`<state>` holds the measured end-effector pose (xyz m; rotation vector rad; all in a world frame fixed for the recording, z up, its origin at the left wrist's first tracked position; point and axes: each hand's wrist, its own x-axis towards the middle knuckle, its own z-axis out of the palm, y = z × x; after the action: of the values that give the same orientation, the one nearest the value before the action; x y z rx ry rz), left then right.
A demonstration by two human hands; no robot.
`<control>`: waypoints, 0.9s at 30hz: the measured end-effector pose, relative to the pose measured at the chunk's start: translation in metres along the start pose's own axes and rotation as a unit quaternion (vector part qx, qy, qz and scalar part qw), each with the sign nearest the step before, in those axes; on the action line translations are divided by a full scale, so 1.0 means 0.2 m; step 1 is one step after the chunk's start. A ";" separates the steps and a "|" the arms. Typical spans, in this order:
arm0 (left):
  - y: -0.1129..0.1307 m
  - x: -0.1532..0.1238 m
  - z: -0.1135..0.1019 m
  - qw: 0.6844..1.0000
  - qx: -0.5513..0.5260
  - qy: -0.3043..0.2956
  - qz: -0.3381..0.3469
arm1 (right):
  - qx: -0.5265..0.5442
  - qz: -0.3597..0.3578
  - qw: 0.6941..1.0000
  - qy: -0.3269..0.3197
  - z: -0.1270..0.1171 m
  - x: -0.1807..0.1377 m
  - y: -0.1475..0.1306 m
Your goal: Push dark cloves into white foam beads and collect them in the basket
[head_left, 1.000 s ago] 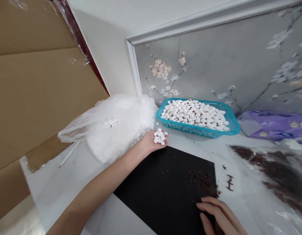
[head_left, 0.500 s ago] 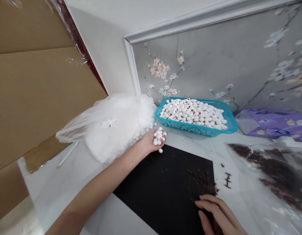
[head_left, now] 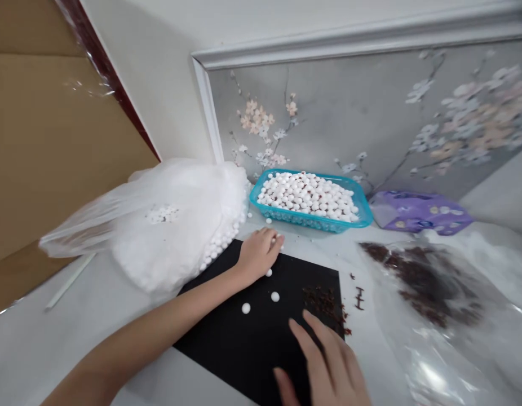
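My left hand (head_left: 259, 255) is turned over above the top edge of a black sheet (head_left: 227, 332), fingers curled round small white balls that show at its fingertips. One white ball (head_left: 268, 272) lies just under that hand. Two more, a left ball (head_left: 246, 308) and a right ball (head_left: 275, 296), rest apart on the sheet. At the lower right, my right hand (head_left: 328, 361) hovers over the sheet, fingers spread and holding nothing. Small dark-brown pieces (head_left: 320, 301) lie scattered near the sheet's right edge, just beyond my right fingertips.
Behind the sheet stands a turquoise basket (head_left: 303, 219) heaped with white balls. A translucent bag (head_left: 168, 248) of white balls lies to the left, a clear bag of brown pieces (head_left: 430, 282) to the right. A purple packet (head_left: 421, 213) sits by the wall.
My left hand has turned over from palm-up, and several white balls have dropped onto the black sheet. My right hand has moved left and inward over the sheet. The view has shifted right.
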<state>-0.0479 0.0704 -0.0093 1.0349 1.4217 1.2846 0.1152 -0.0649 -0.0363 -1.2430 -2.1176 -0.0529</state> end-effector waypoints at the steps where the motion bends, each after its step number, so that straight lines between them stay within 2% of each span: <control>1: 0.00 0.00 0.00 0.999 0.027 -0.018 0.022 | -0.004 -0.004 1.000 -0.014 0.02 0.04 -0.05; 4: 0.01 0.01 -0.04 0.990 0.102 -0.069 0.069 | 0.011 0.004 0.994 -0.108 0.12 0.19 -0.16; 8: 0.03 -0.02 -0.15 0.968 0.181 -0.139 0.108 | 0.005 0.076 0.982 -0.172 0.20 0.34 -0.14; 9: 0.03 -0.03 -0.18 0.955 0.218 -0.160 0.125 | 0.003 0.084 0.980 -0.178 0.21 0.36 -0.13; 11: 0.02 -0.05 -0.23 0.909 0.327 -0.189 0.178 | 0.000 0.093 0.979 -0.179 0.20 0.37 -0.10; 13: 0.01 -0.05 -0.26 0.863 0.412 -0.194 0.220 | 0.003 0.091 0.980 -0.174 0.19 0.39 -0.09; 14: 0.00 -0.05 -0.26 0.853 0.428 -0.189 0.230 | 0.009 0.089 0.981 -0.170 0.19 0.40 -0.08; 16: 0.01 -0.04 -0.26 0.858 0.422 -0.171 0.236 | 0.029 0.082 0.984 -0.157 0.18 0.43 -0.07; 18: 0.02 -0.04 -0.27 0.885 0.376 -0.132 0.240 | 0.049 0.079 0.987 -0.132 0.17 0.49 -0.03; 20: 0.03 -0.09 -0.30 0.904 0.336 -0.090 0.248 | 0.063 0.081 0.990 -0.095 0.13 0.53 0.02; 21: 0.04 -0.13 -0.33 0.904 0.334 -0.079 0.257 | 0.065 0.089 0.991 -0.070 0.10 0.54 0.04; 22: 0.04 -0.18 -0.37 0.889 0.356 -0.088 0.275 | 0.064 0.101 0.991 -0.055 0.07 0.54 0.07; 24: 0.03 -0.29 -0.46 0.809 0.438 -0.166 0.354 | 0.056 0.138 0.988 -0.050 -0.02 0.51 0.10; 25: 0.01 -0.34 -0.50 0.769 0.477 -0.171 0.390 | 0.054 0.158 0.984 -0.063 -0.07 0.47 0.11; 27: -0.03 -0.42 -0.57 0.700 0.538 -0.170 0.439 | 0.060 0.183 0.972 -0.135 -0.14 0.38 0.12</control>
<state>-0.1404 -0.0350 -0.0038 2.8453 1.3554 0.5991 0.1236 -0.0038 0.0220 -1.6200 -2.0390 0.4215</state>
